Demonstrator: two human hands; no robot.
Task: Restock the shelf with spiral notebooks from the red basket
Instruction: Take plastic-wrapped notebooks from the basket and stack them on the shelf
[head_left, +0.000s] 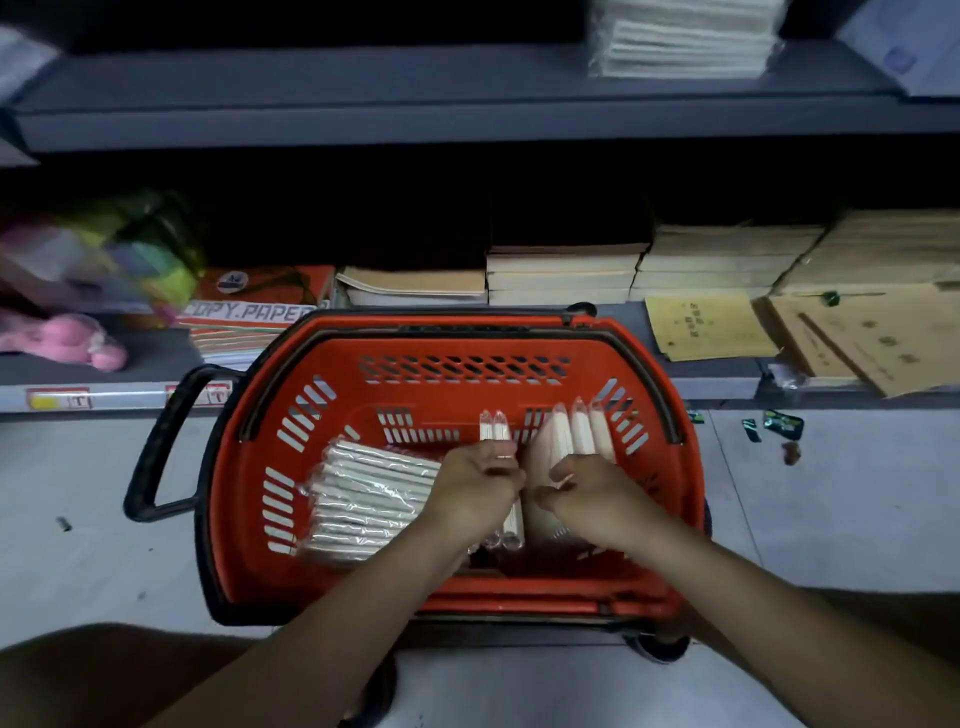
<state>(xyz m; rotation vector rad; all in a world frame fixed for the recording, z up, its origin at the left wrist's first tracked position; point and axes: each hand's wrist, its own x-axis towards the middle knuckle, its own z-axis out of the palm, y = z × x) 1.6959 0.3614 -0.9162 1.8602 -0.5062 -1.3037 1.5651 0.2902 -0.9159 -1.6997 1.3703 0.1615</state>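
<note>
While the shelf runs across the far side with stacked paper goods on it, the red basket sits on the floor just in front of it. Inside, wrapped notebooks stand on edge, long axes pointing away from the person toward the shelf; a second bundle lies tilted at the left. Both hands are down among the upright ones. The left hand has its fingers curled around a pair of notebooks. The right hand rests half-closed against the neighbouring group, thumb and forefinger nearly pinched; whether it grips is unclear. Lifting should go straight up, then forward.
</note>
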